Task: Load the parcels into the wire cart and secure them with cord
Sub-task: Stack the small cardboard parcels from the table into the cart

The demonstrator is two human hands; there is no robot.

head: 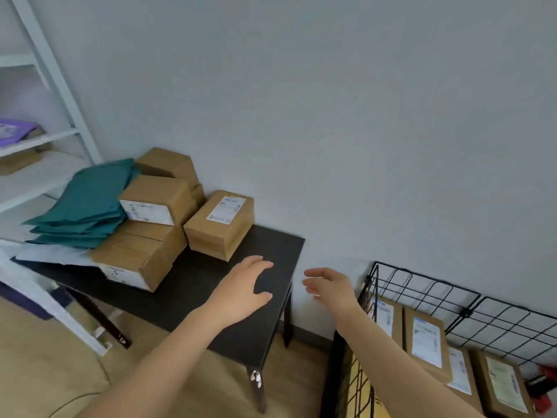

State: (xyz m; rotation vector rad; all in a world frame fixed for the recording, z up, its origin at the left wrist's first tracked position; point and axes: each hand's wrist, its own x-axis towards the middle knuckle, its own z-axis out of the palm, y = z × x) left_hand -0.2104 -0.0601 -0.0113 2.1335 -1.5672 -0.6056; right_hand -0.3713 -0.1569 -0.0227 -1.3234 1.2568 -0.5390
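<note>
From the head view we see a black table (187, 297) against the grey wall, with the wire cart (422, 286) to its right on the floor. Our left hand (247, 285) hangs over the right end of the table, fingers loosely curved and spread wide from the thumb, holding nothing; we cannot tell whether it touches the tabletop. Our right hand (328, 286) is just past the table's right edge, between table and cart, its fingers relaxed and pointing left, also empty.

Just beyond the left hand a single labelled parcel (220, 226) sits on the table near the wall. To its left is a stack of cardboard boxes (150, 233), and teal mailers (87, 203) lean against the stack's far-left side. Inside the cart, several labelled parcels (425, 336) lie side by side with their labels up. A red object (545, 378) shows at the cart's right edge, too cut off to identify. A white shelf unit (60, 86) stands at far left.
</note>
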